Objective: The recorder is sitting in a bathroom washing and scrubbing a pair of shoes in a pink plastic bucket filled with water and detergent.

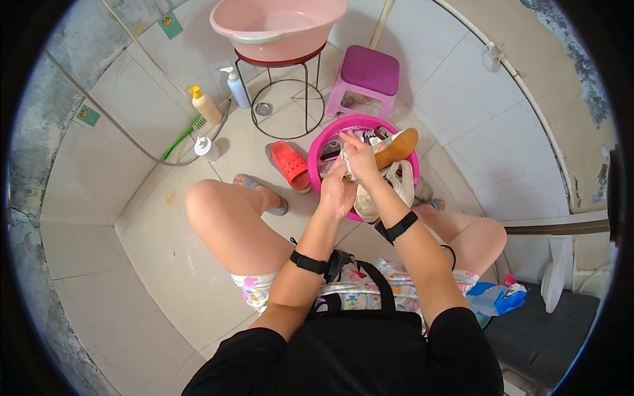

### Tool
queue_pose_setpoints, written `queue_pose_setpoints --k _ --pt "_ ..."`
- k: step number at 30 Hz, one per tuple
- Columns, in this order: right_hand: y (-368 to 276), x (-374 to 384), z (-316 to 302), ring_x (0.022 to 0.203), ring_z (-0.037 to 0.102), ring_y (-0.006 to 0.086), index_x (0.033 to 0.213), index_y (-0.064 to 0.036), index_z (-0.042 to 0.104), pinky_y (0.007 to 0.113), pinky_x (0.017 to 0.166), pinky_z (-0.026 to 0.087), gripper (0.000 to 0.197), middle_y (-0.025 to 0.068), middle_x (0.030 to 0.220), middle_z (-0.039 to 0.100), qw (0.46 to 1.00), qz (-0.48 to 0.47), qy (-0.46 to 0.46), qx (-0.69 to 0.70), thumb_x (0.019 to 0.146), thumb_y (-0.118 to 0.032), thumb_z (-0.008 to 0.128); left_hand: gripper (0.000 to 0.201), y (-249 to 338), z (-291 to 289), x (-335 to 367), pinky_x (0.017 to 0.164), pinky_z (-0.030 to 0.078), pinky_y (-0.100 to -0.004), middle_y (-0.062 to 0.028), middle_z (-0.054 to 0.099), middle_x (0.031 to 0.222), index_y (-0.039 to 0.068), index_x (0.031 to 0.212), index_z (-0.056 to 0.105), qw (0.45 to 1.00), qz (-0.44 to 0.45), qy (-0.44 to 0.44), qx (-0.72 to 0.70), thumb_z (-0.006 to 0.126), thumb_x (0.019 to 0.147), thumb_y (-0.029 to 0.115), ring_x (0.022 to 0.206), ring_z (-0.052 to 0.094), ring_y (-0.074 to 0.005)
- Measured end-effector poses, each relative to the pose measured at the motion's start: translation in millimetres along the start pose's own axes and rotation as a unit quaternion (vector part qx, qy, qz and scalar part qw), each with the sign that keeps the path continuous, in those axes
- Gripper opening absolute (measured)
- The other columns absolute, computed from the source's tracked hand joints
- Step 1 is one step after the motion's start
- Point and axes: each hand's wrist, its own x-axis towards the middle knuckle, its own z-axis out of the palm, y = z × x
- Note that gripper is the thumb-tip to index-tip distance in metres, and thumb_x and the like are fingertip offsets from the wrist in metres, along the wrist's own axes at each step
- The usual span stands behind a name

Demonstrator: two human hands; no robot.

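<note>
Hot-pink tub (316, 148); tan-soled shoe (399, 146); creamy-white shoe (365, 204); pale-pink basin (231, 24); stool (372, 69) with a purple top and lilac-pink legs; coral-red slipper (290, 164); bright-green brush (179, 143); cream bottle (207, 109) under a yellow pump (194, 91); light-blue bottle (238, 92) under a white pump (228, 70); plain black shirt (356, 360); white shorts (256, 284) scattered with pink, yellow and blue motifs.

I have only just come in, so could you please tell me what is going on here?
A person in a black top has the left hand and right hand close together over a bright pink basin of shoes. Something white shows between them, though I cannot tell what. A shoe with a brown sole lies in the basin, beside the right hand, and a red slipper is just left of the basin.
</note>
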Motion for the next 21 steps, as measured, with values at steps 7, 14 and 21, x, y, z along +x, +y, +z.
queue_pose_setpoints --k 7,14,21 --pt "-57 -84 34 0.130 0.032 0.0314 0.114 -0.0055 0.059 0.033 0.107 0.023 0.030 0.0181 0.131 0.045 0.994 -0.096 -0.050 0.009 0.087 -0.012 0.048 0.033 21 -27 -1 0.092 0.042 -0.0373 -0.0109 0.053 0.116 0.007 0.119 0.047 0.986 0.022 0.084 -0.143 0.039 0.094 0.028 0.107 0.051 -0.0224" --pt "2 4 9 0.130 0.032 0.0299 0.115 -0.0053 0.059 0.032 0.104 0.027 0.031 0.0207 0.137 0.037 1.000 -0.006 0.005 -0.019 0.088 -0.015 0.047 0.035 0 -1 5 0.086 0.046 -0.0384 -0.0099 0.057 0.109 0.007 0.116 0.050 0.999 0.011 0.043 -0.030 0.046 0.090 0.030 0.098 0.056 -0.0224" --pt "-47 -64 32 0.131 0.031 0.0301 0.118 -0.0055 0.056 0.032 0.105 0.026 0.033 0.0227 0.138 0.035 0.982 -0.073 -0.064 -0.165 0.089 -0.015 0.047 0.043 0 -40 4 0.094 0.041 -0.0365 -0.0100 0.050 0.121 0.007 0.130 0.040 0.993 0.011 0.080 -0.087 0.038 0.095 0.031 0.109 0.050 -0.0225"
